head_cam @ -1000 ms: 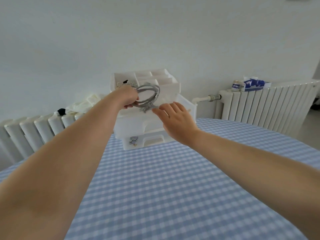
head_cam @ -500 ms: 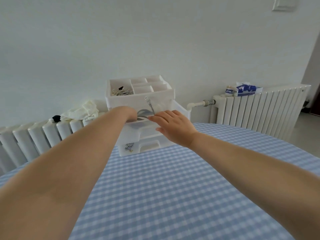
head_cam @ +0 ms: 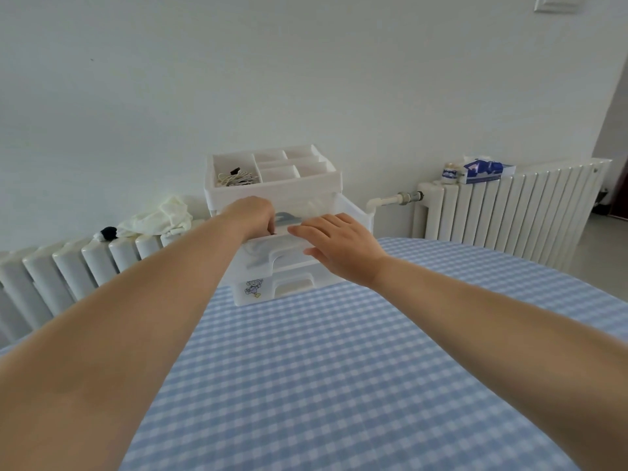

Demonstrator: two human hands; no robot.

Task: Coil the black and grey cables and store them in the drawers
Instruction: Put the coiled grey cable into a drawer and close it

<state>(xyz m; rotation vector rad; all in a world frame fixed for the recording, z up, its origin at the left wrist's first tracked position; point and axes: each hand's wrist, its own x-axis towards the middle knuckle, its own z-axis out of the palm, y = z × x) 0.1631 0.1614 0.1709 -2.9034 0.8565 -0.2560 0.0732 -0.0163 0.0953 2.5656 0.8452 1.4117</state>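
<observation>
Blue-checked tablecloth (head_cam: 339, 368); grey coiled cable (head_cam: 287, 217) in open white plastic drawer (head_cam: 272, 248), under curled left hand (head_cam: 253, 215), grip hidden; right hand (head_cam: 339, 246) spread flat beside.

Wall (head_cam: 306, 69): plain white, evenly lit by soft daylight, filling the view from 9 to 2 o'clock.
Switch plate (head_cam: 557, 2): white, on the wall at 1 o'clock, cut by the top edge.
Table (head_cam: 356, 385): covered in a blue and white checked cloth, from centre to 6 o'clock.
Left radiator (head_cam: 68, 266): white, ribbed, at 9 o'clock against the wall; a crumpled white cloth (head_cam: 159, 217) and a small black item (head_cam: 108, 232) lie on top.
Right radiator (head_cam: 516, 212): white, at 3 o'clock, with a pipe (head_cam: 390, 200) leaving its left end; a blue tissue pack (head_cam: 484, 169) and a small jar (head_cam: 450, 172) sit on it.
Floor (head_cam: 601, 239): pale, a strip at 3 o'clock.
</observation>
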